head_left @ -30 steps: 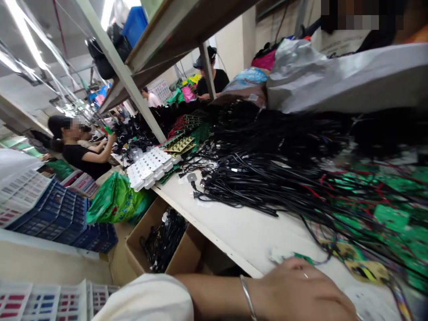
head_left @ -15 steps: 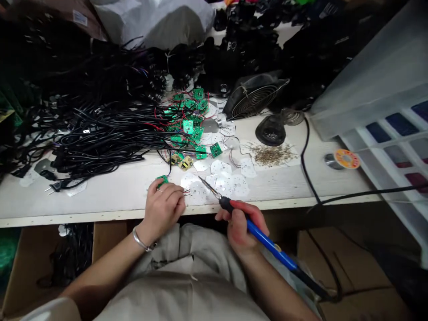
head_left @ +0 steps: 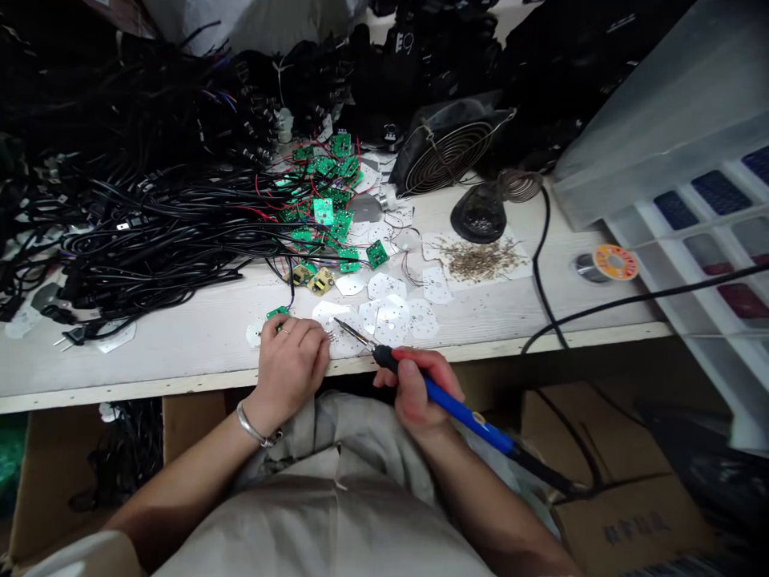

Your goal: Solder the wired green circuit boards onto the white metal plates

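Observation:
My right hand is closed around the blue handle of a soldering iron. The iron's metal tip points left and lies over white round plates near the bench's front edge. With fingers curled, my left hand holds down a green circuit board, most of it hidden under the fingers. A dark cable runs up from this board, and short thin wires stick out by the fingertips, close to the iron's tip. Under the board, part of another white plate shows.
Behind lie a heap of green circuit boards and bundled black cables. A fan with a wire guard, an iron stand, brown scraps and a solder spool are further right. A drawer cabinet borders the bench.
The soldering iron has moved left and slightly down, its tip now nearer my left hand's fingertips. My left hand stays on the circuit board. The view has shifted a little.

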`<state>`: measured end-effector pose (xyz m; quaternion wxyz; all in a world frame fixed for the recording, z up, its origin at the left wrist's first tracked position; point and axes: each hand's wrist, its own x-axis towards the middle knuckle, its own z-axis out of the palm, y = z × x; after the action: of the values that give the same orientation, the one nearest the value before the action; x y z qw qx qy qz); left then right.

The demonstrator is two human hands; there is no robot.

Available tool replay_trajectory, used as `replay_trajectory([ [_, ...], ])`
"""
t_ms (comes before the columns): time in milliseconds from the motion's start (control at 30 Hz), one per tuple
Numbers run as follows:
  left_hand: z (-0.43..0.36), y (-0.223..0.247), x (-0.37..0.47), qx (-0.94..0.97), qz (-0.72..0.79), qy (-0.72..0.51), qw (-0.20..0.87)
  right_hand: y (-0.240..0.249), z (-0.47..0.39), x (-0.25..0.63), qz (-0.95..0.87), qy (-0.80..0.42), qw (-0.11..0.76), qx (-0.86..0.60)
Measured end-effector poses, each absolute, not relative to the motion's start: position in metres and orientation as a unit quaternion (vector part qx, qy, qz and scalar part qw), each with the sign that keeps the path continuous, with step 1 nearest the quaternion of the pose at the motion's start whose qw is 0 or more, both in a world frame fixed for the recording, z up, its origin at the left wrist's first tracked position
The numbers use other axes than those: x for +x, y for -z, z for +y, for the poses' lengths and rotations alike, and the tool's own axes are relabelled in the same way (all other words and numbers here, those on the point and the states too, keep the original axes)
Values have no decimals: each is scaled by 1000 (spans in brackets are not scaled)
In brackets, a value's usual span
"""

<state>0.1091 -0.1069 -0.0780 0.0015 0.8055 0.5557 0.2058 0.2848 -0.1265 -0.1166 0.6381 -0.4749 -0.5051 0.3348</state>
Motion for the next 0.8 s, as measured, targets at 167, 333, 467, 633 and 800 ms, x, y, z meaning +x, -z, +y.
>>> replay_trajectory([
  [167, -106, 78, 111, 809, 552, -202, -20, 118, -126, 292, -502, -320, 623, -507],
  [333, -106, 78, 111, 809, 550, -205, -23, 123, -128, 299, -526, -305, 601, -519],
  [467, -105, 78, 112, 809, 543, -224, -33, 125, -128, 301, -562, -282, 565, -534],
  [633, -105, 79, 111, 808, 545, -224, -24, 120, -128, 300, -578, -277, 558, -527],
  [800, -106, 79, 110, 810, 544, -220, -22, 114, -127, 299, -589, -286, 569, -497],
])
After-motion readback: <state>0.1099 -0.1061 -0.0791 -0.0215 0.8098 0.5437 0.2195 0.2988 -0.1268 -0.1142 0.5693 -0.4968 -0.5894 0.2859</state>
